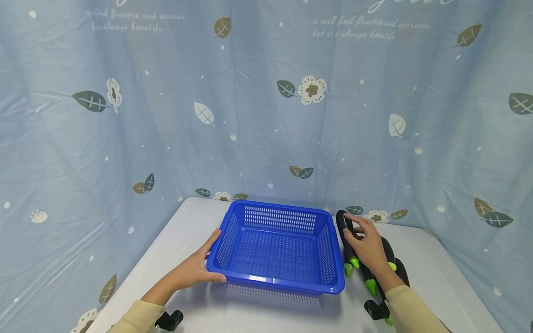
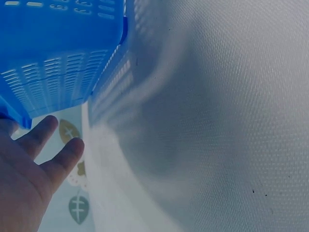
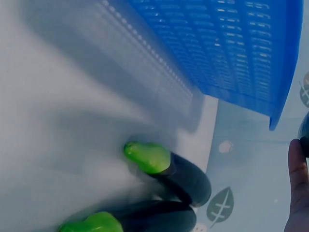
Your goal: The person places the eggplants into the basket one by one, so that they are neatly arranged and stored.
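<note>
My left hand [image 1: 197, 266] rests against the left end of a blue plastic basket [image 1: 275, 281], thumb on its front corner and fingers spread along the side rim. In the left wrist view, two fingers extend outside the basket wall. To the basket's right, my right hand [image 1: 366, 243] pinches a dark eggplant [image 1: 342, 223] between thumb and index finger. Only a sliver of that eggplant [image 3: 305, 133] shows beside the fingertip in the right wrist view. More eggplants [image 3: 186, 179] with green caps lie on the table under this hand, partly hidden by it in the head view.
The basket stands on a white table [image 1: 187, 222], its slotted inside holding nothing. A blue patterned curtain [image 1: 258, 138] hangs behind and along both sides. Black wrist-camera parts [image 1: 170, 320] show by the sleeves.
</note>
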`<state>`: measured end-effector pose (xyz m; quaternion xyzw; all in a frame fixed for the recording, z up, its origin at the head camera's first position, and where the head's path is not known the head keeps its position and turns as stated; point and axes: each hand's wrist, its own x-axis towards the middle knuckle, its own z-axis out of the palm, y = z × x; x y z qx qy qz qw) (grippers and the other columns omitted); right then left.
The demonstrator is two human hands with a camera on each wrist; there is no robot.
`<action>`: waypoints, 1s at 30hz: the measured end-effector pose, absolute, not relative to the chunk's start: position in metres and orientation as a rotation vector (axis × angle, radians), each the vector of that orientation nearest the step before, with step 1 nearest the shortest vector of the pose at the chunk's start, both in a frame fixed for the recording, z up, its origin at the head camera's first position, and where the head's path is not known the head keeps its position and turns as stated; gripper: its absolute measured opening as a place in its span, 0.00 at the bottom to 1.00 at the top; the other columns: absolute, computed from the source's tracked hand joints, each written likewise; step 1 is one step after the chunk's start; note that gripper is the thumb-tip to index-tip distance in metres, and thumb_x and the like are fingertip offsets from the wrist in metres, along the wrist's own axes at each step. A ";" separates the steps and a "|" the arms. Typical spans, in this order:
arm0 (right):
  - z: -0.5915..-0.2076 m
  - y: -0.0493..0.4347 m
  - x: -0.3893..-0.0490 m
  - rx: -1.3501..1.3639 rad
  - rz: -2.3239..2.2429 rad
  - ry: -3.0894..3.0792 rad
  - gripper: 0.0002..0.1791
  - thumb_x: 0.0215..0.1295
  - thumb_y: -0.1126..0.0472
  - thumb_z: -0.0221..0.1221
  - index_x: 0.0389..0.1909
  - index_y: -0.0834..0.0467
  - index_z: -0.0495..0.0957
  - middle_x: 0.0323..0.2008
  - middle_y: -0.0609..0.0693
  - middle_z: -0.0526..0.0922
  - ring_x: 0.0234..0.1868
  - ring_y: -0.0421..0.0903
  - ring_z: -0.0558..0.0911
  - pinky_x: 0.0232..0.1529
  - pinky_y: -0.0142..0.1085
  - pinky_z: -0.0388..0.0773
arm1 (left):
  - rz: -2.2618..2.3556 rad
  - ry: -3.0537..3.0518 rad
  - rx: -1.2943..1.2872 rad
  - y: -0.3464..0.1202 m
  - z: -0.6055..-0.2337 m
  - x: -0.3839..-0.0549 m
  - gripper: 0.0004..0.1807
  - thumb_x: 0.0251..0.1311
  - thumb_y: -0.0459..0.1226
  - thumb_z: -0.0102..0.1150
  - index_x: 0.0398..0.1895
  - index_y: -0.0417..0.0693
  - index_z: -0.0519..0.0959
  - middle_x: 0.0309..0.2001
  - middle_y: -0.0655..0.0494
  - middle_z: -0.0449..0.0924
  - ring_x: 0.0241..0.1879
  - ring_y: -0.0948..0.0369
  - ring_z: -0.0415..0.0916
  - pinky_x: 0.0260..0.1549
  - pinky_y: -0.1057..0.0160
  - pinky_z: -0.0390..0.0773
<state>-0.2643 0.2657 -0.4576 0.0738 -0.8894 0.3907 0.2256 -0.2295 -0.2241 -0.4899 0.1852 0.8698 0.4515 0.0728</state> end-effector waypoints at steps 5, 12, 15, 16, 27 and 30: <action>-0.454 0.259 -0.265 0.215 1.073 -2.458 0.25 0.72 0.60 0.60 0.69 0.53 0.75 0.63 0.63 0.71 0.50 0.61 0.81 0.52 0.59 0.80 | 1.354 2.604 0.556 -0.224 -0.488 -0.229 0.71 0.48 0.45 0.81 0.84 0.54 0.36 0.83 0.45 0.32 0.72 0.30 0.55 0.65 0.33 0.63; -0.448 0.250 -0.266 0.221 1.104 -2.461 0.25 0.72 0.60 0.60 0.69 0.54 0.75 0.64 0.63 0.71 0.50 0.59 0.80 0.51 0.57 0.80 | 1.341 2.609 0.568 -0.224 -0.488 -0.229 0.71 0.48 0.45 0.81 0.84 0.52 0.36 0.83 0.46 0.32 0.74 0.33 0.52 0.67 0.33 0.61; -0.444 0.245 -0.267 0.231 1.114 -2.460 0.25 0.72 0.60 0.60 0.69 0.54 0.74 0.63 0.63 0.71 0.50 0.59 0.81 0.51 0.56 0.81 | 1.342 2.603 0.567 -0.224 -0.487 -0.229 0.71 0.48 0.46 0.81 0.84 0.51 0.35 0.83 0.46 0.31 0.74 0.32 0.53 0.66 0.33 0.61; -0.443 0.244 -0.267 0.233 1.119 -2.463 0.25 0.72 0.60 0.60 0.69 0.54 0.74 0.63 0.63 0.71 0.50 0.59 0.81 0.51 0.56 0.81 | 1.344 2.600 0.567 -0.224 -0.487 -0.229 0.71 0.48 0.46 0.81 0.84 0.52 0.35 0.83 0.45 0.31 0.74 0.32 0.53 0.66 0.33 0.62; -0.435 0.229 -0.273 0.237 1.193 -2.507 0.25 0.73 0.61 0.60 0.70 0.55 0.73 0.67 0.64 0.66 0.53 0.60 0.80 0.54 0.56 0.80 | 1.358 2.581 0.570 -0.224 -0.485 -0.229 0.72 0.48 0.49 0.81 0.84 0.53 0.34 0.83 0.46 0.30 0.73 0.31 0.54 0.66 0.33 0.63; -0.434 0.225 -0.276 0.257 1.187 -2.505 0.25 0.73 0.60 0.60 0.70 0.54 0.73 0.66 0.64 0.67 0.53 0.60 0.80 0.54 0.55 0.80 | 1.358 2.584 0.565 -0.225 -0.484 -0.229 0.72 0.47 0.50 0.81 0.84 0.53 0.35 0.83 0.46 0.30 0.73 0.31 0.54 0.66 0.33 0.62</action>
